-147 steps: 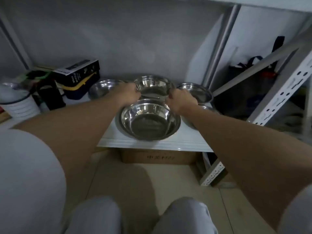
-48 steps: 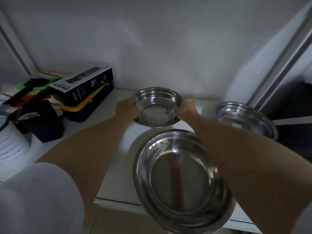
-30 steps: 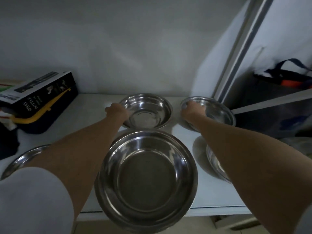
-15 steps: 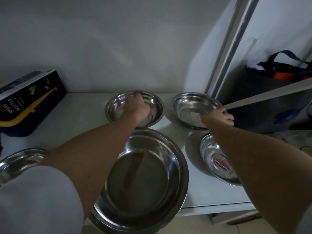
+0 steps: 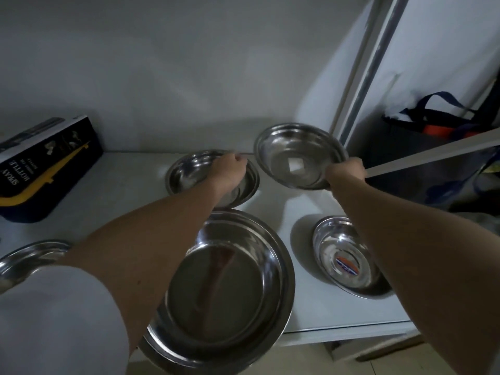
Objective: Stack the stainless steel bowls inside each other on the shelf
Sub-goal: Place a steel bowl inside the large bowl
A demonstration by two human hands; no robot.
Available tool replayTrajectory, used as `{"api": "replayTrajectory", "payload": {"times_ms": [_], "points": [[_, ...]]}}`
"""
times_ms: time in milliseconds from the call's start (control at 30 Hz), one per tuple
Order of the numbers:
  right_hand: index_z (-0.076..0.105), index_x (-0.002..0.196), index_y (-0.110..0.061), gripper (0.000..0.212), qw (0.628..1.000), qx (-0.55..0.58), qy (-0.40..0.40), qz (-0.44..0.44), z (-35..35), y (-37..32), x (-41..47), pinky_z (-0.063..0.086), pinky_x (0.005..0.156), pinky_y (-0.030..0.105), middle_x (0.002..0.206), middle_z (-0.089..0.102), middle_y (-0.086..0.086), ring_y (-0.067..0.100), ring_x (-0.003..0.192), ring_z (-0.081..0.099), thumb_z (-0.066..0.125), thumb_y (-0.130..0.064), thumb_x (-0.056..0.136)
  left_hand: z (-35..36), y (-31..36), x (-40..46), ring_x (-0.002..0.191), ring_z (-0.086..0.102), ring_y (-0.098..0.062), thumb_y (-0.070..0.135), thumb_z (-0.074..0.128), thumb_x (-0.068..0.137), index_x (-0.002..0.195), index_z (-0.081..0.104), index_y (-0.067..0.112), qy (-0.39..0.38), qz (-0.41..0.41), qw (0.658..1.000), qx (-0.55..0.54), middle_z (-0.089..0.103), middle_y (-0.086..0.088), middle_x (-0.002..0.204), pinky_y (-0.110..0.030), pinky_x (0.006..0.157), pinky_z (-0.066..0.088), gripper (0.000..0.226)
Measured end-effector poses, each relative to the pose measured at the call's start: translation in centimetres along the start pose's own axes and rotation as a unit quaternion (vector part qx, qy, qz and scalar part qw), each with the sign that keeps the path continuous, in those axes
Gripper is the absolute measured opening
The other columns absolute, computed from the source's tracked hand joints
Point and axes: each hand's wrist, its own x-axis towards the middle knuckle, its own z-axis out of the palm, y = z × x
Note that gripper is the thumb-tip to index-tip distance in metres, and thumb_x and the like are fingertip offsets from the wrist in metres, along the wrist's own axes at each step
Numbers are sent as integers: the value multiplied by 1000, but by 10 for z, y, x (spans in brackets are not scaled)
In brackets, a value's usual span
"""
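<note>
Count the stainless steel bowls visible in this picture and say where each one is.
5. A large bowl at the shelf's front; one behind it under the left hand; one lifted by the right hand; one front right; one far left, partly hidden.

Five silver-grey steel bowls gleam on a pale white shelf (image 5: 113, 201) against a grey-white wall (image 5: 162, 63). The large near bowl (image 5: 227, 290) carries a reddish-brown reflected streak; the small bowl at right (image 5: 349, 261) bears a red, white and blue label at its centre; the lifted bowl (image 5: 295, 155) shows a white square glint. At far left, a black box (image 5: 46, 163) with white lettering sits on a yellow-trimmed navy case (image 5: 29, 204). At far right, a dark bag (image 5: 438, 136) shows blue handles and orange.
</note>
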Motion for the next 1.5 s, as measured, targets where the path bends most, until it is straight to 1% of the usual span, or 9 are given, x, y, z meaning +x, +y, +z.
{"api": "replayTrajectory", "payload": {"times_ms": [200, 300, 467, 633, 733, 900, 1033, 1300, 1500], "points": [[58, 113, -5, 31, 991, -12, -88, -100, 36, -55, -56, 58, 81, 43, 102, 65, 16, 34, 93, 68, 56, -11, 82, -55, -1, 1, 116, 55, -40, 36, 33, 98, 122, 53, -3, 129, -117, 980, -91, 57, -27, 126, -38, 96, 42, 50], [57, 107, -3, 28, 984, -11, -128, -125, 63, -70, -80, 59, 79, 43, 92, 61, 14, 35, 89, 68, 57, -9, 80, -82, -27, -5, 120, 52, -38, 20, 34, 97, 119, 54, -3, 186, -153, 969, -61, 56, -24, 129, -36, 98, 40, 38], [59, 106, -2, 28, 974, -80, -153, -150, 90, -64, -86, 53, 70, 34, 76, 52, 7, 28, 78, 61, 58, -15, 81, -92, -62, -4, 116, 56, -39, 10, 41, 91, 117, 57, -7, 131, -168, 977, 4, 59, -27, 125, -40, 97, 45, 36], [55, 123, 1, 43, 967, -150, -151, -137, 108, -43, -79, 51, 92, 42, 120, 57, 19, 35, 106, 59, 56, -19, 85, -74, -81, -4, 122, 51, -36, 15, 43, 90, 121, 58, -3, 91, -182, 969, 144, 58, -22, 129, -36, 100, 40, 38], [56, 119, -1, 39, 966, -157, -161, -127, 114, -32, -79, 54, 90, 45, 119, 57, 19, 35, 103, 61, 57, -17, 84, -63, -93, -6, 122, 50, -34, 17, 40, 93, 120, 57, -4, 80, -167, 964, 193, 58, -20, 128, -36, 101, 38, 38], [57, 117, 1, 36, 964, -153, -170, -137, 123, -23, -78, 54, 89, 39, 115, 60, 18, 33, 100, 62, 55, -15, 85, -55, -98, -9, 116, 56, -35, 20, 44, 94, 117, 58, -3, 93, -193, 963, 163, 61, -21, 122, -39, 94, 45, 36], [58, 112, 1, 26, 963, -145, -187, -126, 130, -17, -71, 52, 76, 31, 80, 56, 8, 26, 81, 58, 54, -8, 88, -54, -102, -5, 117, 57, -36, 16, 46, 93, 117, 57, -5, 74, -202, 964, 156, 61, -22, 123, -38, 94, 46, 35], [46, 124, -2, 38, 969, -122, -179, -124, 137, -24, -69, 50, 85, 36, 120, 57, 18, 34, 108, 58, 52, -8, 87, -53, -101, 8, 120, 54, -37, 16, 50, 91, 121, 56, -4, 88, -201, 969, 113, 59, -23, 127, -37, 96, 44, 37], [52, 120, -1, 35, 970, -109, -180, -121, 136, -28, -70, 52, 89, 39, 117, 60, 19, 33, 103, 61, 52, -10, 87, -58, -98, 11, 117, 56, -37, 11, 52, 90, 119, 59, -1, 111, -198, 970, 88, 61, -22, 124, -37, 94, 46, 33]]}}
